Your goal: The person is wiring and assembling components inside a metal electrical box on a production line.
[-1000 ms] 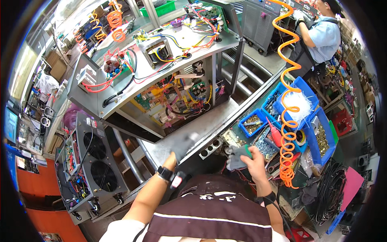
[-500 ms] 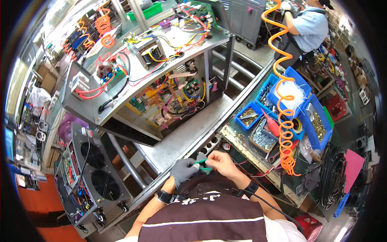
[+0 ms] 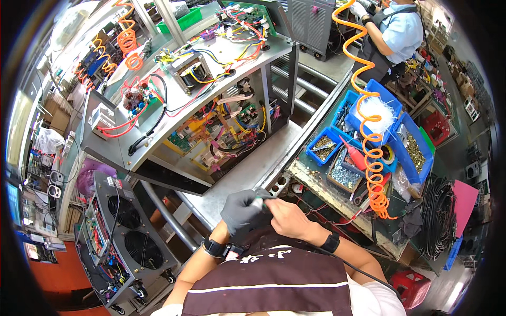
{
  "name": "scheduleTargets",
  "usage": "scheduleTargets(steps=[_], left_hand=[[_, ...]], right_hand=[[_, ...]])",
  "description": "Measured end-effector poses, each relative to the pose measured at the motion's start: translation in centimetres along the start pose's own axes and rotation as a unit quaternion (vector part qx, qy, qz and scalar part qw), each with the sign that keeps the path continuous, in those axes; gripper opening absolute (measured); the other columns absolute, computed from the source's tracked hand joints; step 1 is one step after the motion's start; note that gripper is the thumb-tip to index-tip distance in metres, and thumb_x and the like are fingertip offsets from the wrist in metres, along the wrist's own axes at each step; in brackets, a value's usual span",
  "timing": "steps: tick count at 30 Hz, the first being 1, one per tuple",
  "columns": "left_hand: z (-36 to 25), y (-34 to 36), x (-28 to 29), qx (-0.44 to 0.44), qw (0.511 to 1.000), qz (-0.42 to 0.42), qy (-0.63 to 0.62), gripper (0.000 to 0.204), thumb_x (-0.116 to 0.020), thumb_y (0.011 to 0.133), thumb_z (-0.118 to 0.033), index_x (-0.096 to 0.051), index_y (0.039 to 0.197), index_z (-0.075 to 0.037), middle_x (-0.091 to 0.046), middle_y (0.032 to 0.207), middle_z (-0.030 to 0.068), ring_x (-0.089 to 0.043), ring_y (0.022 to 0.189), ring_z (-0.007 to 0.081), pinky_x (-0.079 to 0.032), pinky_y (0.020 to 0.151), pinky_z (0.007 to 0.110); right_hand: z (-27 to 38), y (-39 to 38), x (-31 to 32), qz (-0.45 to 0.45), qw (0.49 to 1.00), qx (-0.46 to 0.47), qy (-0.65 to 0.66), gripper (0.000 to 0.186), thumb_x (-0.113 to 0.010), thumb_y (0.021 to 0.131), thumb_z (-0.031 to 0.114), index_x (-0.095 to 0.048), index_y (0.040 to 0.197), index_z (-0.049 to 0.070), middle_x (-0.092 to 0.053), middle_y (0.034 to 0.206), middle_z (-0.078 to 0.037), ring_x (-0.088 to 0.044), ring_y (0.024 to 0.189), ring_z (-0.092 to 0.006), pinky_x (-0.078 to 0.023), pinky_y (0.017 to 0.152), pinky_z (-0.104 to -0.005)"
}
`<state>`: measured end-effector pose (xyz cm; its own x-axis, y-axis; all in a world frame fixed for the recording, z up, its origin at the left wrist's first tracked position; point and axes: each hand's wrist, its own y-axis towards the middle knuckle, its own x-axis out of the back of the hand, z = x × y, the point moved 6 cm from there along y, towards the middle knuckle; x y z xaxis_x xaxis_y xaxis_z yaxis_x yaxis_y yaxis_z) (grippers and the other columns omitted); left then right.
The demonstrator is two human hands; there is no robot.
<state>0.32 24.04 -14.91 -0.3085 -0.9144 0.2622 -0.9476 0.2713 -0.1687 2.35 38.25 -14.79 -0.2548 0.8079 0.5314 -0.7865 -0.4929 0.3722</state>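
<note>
My left hand [image 3: 240, 211], in a grey glove with a pale thumb tip, is closed in front of my apron [image 3: 266, 287]. Its fingers pinch a small dark piece with a green edge [image 3: 265, 197]; most of that piece is hidden, so its kind does not show. My bare right hand [image 3: 289, 217] meets it from the right, thumb and fingers closed on the same piece. Both hands hover between the apron and the metal ledge [image 3: 245, 163] below the large machine cabinet [image 3: 184, 126]. That cabinet stands open, with wiring and circuit boards showing.
At right, a worn bench [image 3: 311, 181] bears blue bins [image 3: 414, 163] of screws, a red-handled tool [image 3: 353, 155] and black cable [image 3: 435, 218]. An orange coiled hose [image 3: 374, 152] hangs over it. A wheeled unit with fans [image 3: 126, 231] stands left. Another person [image 3: 398, 34] works far right.
My hands have come closer together and less green shows between them. My right hand has turned, its back more toward me. The view has shifted slightly.
</note>
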Motion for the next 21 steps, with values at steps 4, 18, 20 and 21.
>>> scheduleTargets(steps=[4,18,20,21], left_hand=[[-4.6,-1.1,-3.5,-0.304,0.889,0.097,0.328,0.014,-0.063,0.072,-0.017,-0.056,0.068,-0.006,-0.053,0.063,0.0102,-0.051,0.058,0.0306,-0.039,0.051,0.038],[-6.5,1.2,-0.5,-0.322,0.938,0.02,0.131,0.016,-0.059,0.067,-0.014,-0.049,0.061,-0.003,-0.048,0.058,0.0121,-0.046,0.051,0.03,-0.036,0.048,0.039],[-7.6,1.3,1.7,-0.349,0.93,-0.058,0.103,0.015,-0.06,0.064,-0.013,-0.05,0.059,-0.003,-0.05,0.058,0.0125,-0.046,0.05,0.0307,-0.036,0.047,0.04],[-8.2,1.1,1.5,-0.305,0.935,-0.026,0.18,0.014,-0.06,0.062,-0.013,-0.051,0.058,-0.003,-0.052,0.059,0.0131,-0.048,0.049,0.0316,-0.036,0.047,0.041]], right_hand=[[-1.0,2.0,-1.5,0.157,0.945,-0.085,0.274,0.067,-0.053,0.067,-0.001,-0.034,0.131,-0.006,-0.038,0.137,-0.021,-0.036,0.128,-0.0278,-0.027,0.106,-0.0343],[0.2,6.6,0.0,0.017,0.991,0.017,0.129,0.03,-0.054,0.079,-0.001,-0.054,0.109,-0.003,-0.057,0.113,-0.014,-0.056,0.101,-0.0224,-0.045,0.087,-0.0352],[-0.9,5.7,-1.6,0.078,0.994,-0.005,0.072,0.033,-0.053,0.079,0.002,-0.055,0.112,-0.001,-0.057,0.114,-0.014,-0.056,0.101,-0.0215,-0.044,0.088,-0.0353],[-2.6,4.8,-2.6,0.12,0.991,0.022,0.052,0.036,-0.049,0.081,0.004,-0.053,0.116,0.0,-0.056,0.115,-0.014,-0.056,0.102,-0.0216,-0.044,0.088,-0.0346]])
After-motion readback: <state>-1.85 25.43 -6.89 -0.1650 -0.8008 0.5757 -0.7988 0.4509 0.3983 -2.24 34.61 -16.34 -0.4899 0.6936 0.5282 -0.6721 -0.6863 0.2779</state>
